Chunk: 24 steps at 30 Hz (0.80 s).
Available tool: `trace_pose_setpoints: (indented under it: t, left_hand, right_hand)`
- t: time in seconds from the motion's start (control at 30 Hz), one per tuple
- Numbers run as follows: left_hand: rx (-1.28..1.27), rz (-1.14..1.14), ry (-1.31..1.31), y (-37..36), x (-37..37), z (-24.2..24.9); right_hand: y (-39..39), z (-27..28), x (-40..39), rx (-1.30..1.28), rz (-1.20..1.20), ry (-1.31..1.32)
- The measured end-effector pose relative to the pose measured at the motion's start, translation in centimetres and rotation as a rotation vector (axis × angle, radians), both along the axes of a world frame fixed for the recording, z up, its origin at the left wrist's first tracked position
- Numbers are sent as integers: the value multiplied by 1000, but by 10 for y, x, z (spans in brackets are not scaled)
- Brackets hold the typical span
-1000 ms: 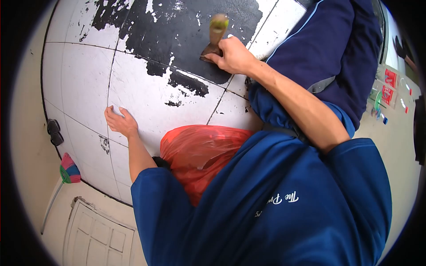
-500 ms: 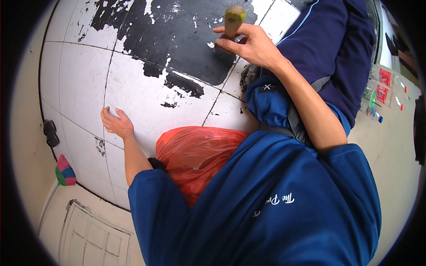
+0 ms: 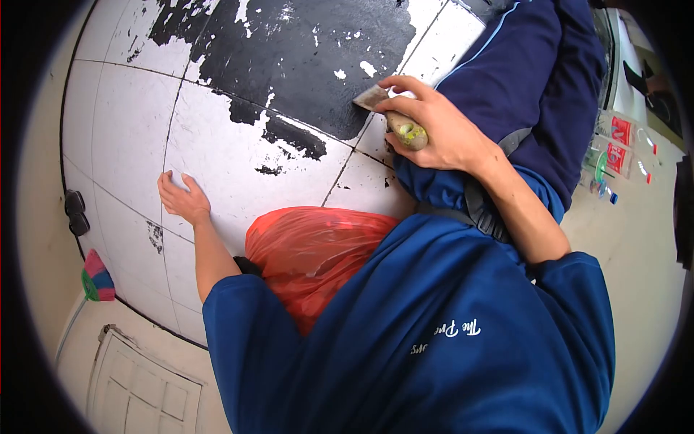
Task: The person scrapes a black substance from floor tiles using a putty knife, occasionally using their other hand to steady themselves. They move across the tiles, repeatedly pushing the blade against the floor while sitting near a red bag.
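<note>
My right hand (image 3: 444,134) is closed round a putty knife (image 3: 407,130), whose worn handle has a yellow-green patch at its end. The blade's edge is at the right border of a black coating (image 3: 311,65) that covers part of the white floor tiles (image 3: 123,101). At that border the coating looks ragged. My left hand (image 3: 185,197) lies on a white tile to the left, fingers apart and holding nothing. Between my arms, against my shirt, a red plastic bag (image 3: 318,253) bulges out; its contents cannot be made out.
My leg in dark trousers (image 3: 520,72) stretches along the right side. Several plastic bottles (image 3: 618,155) lie farther right. Black footwear (image 3: 77,213) and a pink, blue and green cloth-like thing (image 3: 98,276) are by the left wall. A pale door (image 3: 148,380) is at lower left.
My right hand has come down and right toward my body. The putty knife, earlier with its handle pointing up the view, now points its handle back toward me and shows its blade.
</note>
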<state>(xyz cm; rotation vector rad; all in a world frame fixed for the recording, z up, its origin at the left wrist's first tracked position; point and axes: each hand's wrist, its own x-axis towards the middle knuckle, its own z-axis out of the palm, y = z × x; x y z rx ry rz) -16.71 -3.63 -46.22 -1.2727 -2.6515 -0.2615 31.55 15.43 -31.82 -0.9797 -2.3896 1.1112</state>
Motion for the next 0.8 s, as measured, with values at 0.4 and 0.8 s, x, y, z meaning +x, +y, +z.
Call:
trace_pose_setpoints:
  t: [0.4,0.8]
  left_hand:
    - [-2,14,-8,0,-3,-3]
    - [92,-22,-21,-3,-2,-4]
  right_hand:
    - [-1,40,-4,-86,-107,26]
    - [-7,-4,-19,41,-174,-227]
